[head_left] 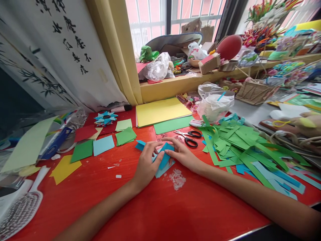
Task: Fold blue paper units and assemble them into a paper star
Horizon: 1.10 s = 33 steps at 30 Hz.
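Between my two hands is a folded piece of blue paper [166,160], tilted just above the red table. My left hand [148,162] pinches its left edge with thumb and fingers. From the other side my right hand [182,154] grips it, the thumb pressed on its upper part. A lighter blue sheet [163,171] lies under it on the table, partly hidden. Behind my left fingers another blue folded piece [140,145] shows. Black-handled scissors [190,135] rest open just beyond my right hand. A crumbly whitish patch [177,179] marks the table close by.
Green paper strips [238,142] heap at the right, with blue strips [281,177] in front. Paper squares in green [82,151], light blue [103,145] and yellow [65,169] lie left. Yellow sheets [162,112] are stacked behind. A hairbrush [23,211] sits front left.
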Each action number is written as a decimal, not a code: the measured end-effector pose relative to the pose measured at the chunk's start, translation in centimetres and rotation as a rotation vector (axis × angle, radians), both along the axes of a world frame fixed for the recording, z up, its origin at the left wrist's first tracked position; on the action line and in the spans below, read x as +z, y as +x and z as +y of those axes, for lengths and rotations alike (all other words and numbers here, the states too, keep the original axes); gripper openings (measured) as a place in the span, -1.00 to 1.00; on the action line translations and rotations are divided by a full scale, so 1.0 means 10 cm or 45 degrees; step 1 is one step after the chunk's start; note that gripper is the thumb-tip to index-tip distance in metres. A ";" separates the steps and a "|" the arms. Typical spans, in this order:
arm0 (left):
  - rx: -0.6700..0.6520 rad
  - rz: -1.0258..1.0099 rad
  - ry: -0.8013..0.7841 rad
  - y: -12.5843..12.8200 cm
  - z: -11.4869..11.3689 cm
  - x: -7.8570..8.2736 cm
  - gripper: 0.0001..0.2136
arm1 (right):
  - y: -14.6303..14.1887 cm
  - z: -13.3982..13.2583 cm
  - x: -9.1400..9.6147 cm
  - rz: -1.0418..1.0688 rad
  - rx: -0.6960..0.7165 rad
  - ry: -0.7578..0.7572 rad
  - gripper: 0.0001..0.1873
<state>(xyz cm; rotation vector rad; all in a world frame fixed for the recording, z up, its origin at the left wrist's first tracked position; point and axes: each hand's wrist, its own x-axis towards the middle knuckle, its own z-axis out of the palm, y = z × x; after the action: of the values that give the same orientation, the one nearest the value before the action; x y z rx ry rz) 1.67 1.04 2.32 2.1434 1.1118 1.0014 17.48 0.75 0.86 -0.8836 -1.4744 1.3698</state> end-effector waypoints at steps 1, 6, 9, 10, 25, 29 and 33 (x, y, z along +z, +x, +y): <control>-0.003 -0.018 -0.046 0.00 0.01 0.00 -0.78 | -0.01 -0.01 -0.01 -0.014 0.034 0.008 -0.58; -0.074 -0.090 -0.224 -0.01 0.02 -0.03 -0.78 | -0.02 -0.04 0.00 -0.064 0.081 0.001 -0.52; -0.019 -0.291 -0.320 -0.01 0.03 -0.06 -0.82 | -0.02 -0.02 0.01 -0.059 0.000 -0.010 -0.55; -0.007 -0.363 -0.364 -0.01 0.03 -0.06 -0.81 | -0.02 -0.01 0.00 -0.067 -0.008 -0.022 -0.61; -0.041 -0.481 -0.497 -0.01 0.05 -0.04 -0.81 | 0.01 0.00 -0.03 -0.139 -0.016 -0.039 -0.74; -0.038 -0.486 -0.494 -0.01 0.05 -0.04 -0.80 | 0.01 0.01 -0.04 -0.124 -0.008 -0.047 -0.75; -0.037 -0.496 -0.510 -0.01 0.05 -0.04 -0.81 | 0.01 0.01 -0.04 -0.116 -0.008 -0.054 -0.76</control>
<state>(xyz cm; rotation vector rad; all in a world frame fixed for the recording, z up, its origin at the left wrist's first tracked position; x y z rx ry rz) 1.53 1.58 1.95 1.5641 0.9859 1.0261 17.57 0.81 0.41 -0.9878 -1.5149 1.3766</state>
